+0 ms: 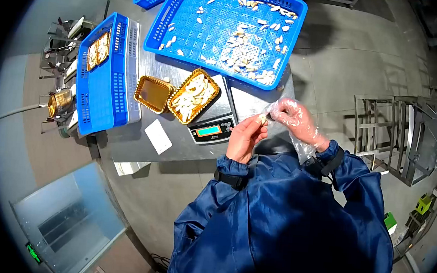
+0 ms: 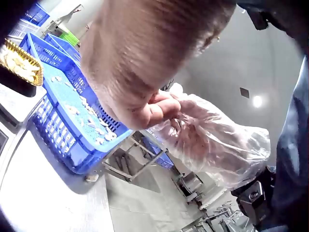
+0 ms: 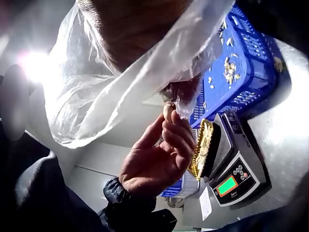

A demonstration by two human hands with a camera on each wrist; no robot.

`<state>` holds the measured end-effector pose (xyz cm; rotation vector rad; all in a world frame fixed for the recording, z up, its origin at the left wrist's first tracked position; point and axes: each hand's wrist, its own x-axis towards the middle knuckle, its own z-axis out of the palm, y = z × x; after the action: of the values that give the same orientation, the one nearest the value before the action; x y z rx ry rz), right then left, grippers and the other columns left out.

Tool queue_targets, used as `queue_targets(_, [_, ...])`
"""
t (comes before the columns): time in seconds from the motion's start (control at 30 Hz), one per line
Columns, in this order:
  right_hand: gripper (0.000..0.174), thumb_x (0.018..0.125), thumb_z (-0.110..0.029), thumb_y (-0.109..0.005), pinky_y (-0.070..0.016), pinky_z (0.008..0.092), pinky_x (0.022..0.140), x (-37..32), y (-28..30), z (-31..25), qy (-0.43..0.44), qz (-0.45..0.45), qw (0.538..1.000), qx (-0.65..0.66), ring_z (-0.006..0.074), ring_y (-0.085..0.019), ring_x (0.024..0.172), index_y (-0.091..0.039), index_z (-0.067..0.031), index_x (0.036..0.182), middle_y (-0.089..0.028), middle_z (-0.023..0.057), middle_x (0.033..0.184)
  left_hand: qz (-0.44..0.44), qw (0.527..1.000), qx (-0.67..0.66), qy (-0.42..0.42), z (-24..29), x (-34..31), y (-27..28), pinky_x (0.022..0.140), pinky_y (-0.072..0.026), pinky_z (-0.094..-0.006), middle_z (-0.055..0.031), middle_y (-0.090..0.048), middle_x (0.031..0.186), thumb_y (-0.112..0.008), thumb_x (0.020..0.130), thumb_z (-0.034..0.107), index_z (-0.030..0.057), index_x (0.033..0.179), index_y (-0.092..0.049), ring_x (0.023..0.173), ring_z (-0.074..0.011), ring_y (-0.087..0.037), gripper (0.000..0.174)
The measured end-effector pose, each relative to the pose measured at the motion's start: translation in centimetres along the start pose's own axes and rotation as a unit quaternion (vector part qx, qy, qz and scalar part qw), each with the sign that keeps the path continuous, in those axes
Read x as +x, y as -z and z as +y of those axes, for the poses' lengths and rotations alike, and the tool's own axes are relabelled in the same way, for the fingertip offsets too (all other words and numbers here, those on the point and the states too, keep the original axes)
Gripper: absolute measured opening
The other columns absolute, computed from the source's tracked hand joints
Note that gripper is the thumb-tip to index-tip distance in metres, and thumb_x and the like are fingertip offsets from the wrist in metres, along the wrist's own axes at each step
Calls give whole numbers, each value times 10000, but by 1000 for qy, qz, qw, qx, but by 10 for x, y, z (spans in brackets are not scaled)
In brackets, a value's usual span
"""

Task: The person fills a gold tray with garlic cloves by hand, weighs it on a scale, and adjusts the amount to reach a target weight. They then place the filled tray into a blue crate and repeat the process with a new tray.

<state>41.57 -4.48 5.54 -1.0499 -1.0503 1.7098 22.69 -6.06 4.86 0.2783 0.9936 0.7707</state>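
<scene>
Close in front of the body, my bare left hand (image 1: 246, 137) pinches a small pale piece (image 3: 168, 112) between thumb and fingertips. My right hand (image 1: 295, 121), in a loose clear plastic glove (image 2: 217, 135), meets it with curled fingers. A small dark thing (image 1: 268, 114) shows at the right fingertips; I cannot tell what it is. Left of the hands, a gold tray (image 1: 195, 96) filled with pale elongated pieces sits on a digital scale (image 1: 213, 131) with a lit display. A large blue crate (image 1: 205, 45) beyond holds many similar pieces scattered on its floor.
An empty gold tray (image 1: 154, 94) stands beside the filled one. A white card (image 1: 158, 137) lies on the metal table (image 1: 186, 157). To the left, another blue crate (image 1: 98, 104) carries filled gold trays (image 1: 98, 51). Metal frames (image 1: 398, 132) stand on the floor at right.
</scene>
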Motion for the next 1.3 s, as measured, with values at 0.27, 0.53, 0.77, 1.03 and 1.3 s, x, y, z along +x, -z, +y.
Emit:
queue_targets(0.27, [100,897,-120,-600,-448,243,785,1,-3,-7,-34,2,998,-51,78,-542,853,-585,-21,904,-585,-1,881,2,1000,10,-17,1,-3,-1,701,-533,-219,-55,-645,928,-576,933,168,-25,1164,-571,761,-89,-607,300])
queue_targets(0.53, [128,900,-144,-605,-451,249,768,2,-9,-2,-26,4,999,-29,78,-537,836,-581,-19,911,-591,5,879,42,995,71,-63,-1,-4,-4,682,-535,-224,-54,-653,911,-616,908,151,-24,1121,-618,735,-88,-606,276])
queue_targets(0.77, [119,905,-132,-598,-455,244,771,2,-13,-8,-35,7,999,10,78,-547,837,-577,-15,917,-592,8,889,54,987,121,-96,-1,-6,-3,714,-525,-231,-45,-649,942,-619,904,151,-10,1127,-611,770,-88,-605,276])
queue_targets(1.03, [113,902,-120,-601,-464,253,771,4,-8,-6,-66,23,996,57,85,-559,839,-574,-13,881,-603,30,871,57,985,127,-106,1,-8,-7,687,-528,-226,-62,-660,920,-632,895,132,-21,1104,-632,747,-92,-610,259])
queue_targets(1.3, [122,898,-136,-609,-470,260,773,5,-10,-8,-31,24,999,-18,91,-562,844,-579,-18,910,-604,22,889,63,963,209,-156,0,-7,-7,717,-501,-226,-51,-651,957,-634,897,141,-17,1097,-621,786,-93,-597,255])
